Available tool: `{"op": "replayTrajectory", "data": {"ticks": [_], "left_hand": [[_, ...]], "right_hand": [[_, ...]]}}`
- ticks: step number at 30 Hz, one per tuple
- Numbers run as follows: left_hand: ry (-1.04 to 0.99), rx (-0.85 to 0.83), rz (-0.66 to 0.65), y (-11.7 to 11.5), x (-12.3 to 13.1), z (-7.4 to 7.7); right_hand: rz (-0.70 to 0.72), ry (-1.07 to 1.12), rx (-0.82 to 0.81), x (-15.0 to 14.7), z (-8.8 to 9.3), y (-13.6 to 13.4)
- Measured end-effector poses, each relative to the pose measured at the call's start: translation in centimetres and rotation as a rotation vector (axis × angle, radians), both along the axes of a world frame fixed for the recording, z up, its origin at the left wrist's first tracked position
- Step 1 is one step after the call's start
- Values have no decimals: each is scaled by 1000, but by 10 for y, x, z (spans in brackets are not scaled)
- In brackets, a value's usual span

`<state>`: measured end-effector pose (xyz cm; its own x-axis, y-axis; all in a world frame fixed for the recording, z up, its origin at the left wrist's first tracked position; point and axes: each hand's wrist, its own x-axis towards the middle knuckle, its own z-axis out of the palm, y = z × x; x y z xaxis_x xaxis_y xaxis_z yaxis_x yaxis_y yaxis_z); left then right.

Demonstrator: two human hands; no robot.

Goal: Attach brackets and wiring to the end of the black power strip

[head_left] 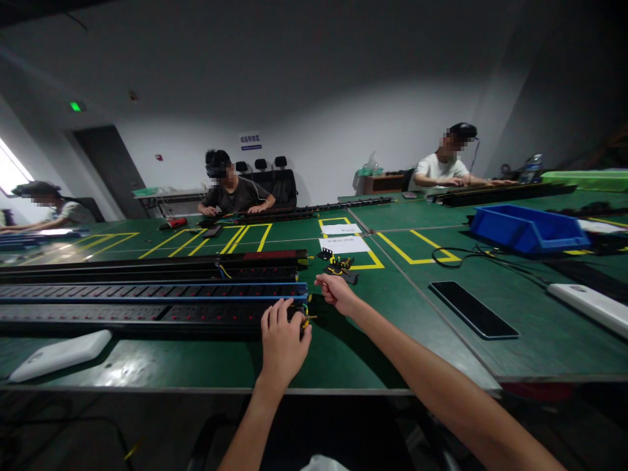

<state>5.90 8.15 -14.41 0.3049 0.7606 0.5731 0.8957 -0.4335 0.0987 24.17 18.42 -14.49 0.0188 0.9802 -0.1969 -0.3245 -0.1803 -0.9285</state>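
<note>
My left hand rests over the right end of the nearest long black power strip, its fingers on top and the thumb at the end, closed on it. Yellow-green wire ends stick out there beside the thumb. Just past the strip ends, my right hand is closed with fingertips pinched; whatever they hold is hidden or too small to name. Behind the nearest strip lies a blue-edged strip. Small black brackets with yellow parts lie just beyond my right hand.
A phone and a white device with a cable lie to the right, near a blue bin. Another white device lies front left. Paper labels lie on the green table. Several people sit at work beyond.
</note>
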Motion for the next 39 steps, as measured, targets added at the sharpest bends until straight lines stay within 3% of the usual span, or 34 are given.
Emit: {"op": "replayTrajectory", "data": {"ticks": [39], "left_hand": [[-35,24,-24,-1,1,1]], "right_hand": [[-25,-5,11,-1,-1,0]]}}
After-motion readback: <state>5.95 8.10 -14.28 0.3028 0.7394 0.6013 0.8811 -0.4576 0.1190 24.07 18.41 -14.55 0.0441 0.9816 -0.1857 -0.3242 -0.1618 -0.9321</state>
